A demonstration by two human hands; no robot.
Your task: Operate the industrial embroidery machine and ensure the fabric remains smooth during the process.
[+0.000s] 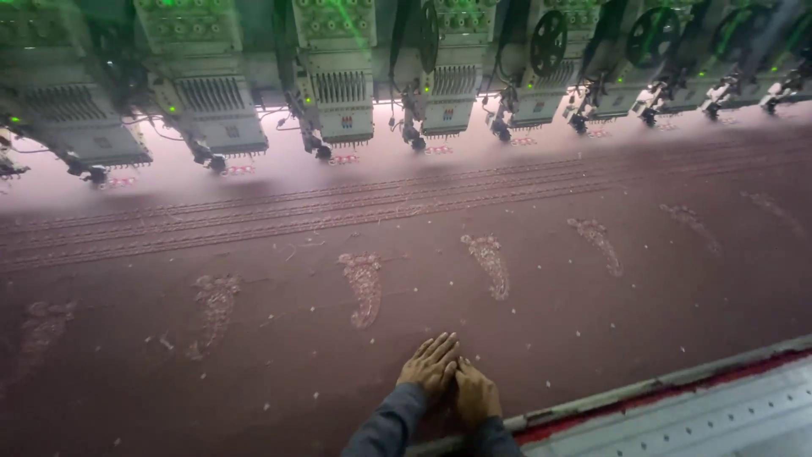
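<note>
Taut maroon fabric (541, 322) lies flat, embroidered with paisley motifs (364, 288).

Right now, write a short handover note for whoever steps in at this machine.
Left hand: flat, palm down on the maroon cloth, holding nothing.
Right hand: flat beside it, touching it, also empty.
Cloth lies stretched under the row of stitching heads, near the metal edge.
Done: long stitched lines and a row of leaf-shaped motifs across the cloth.
Left: loose thread bits lie scattered on the cloth; the stitching beneath the heads cannot be judged.
</note>
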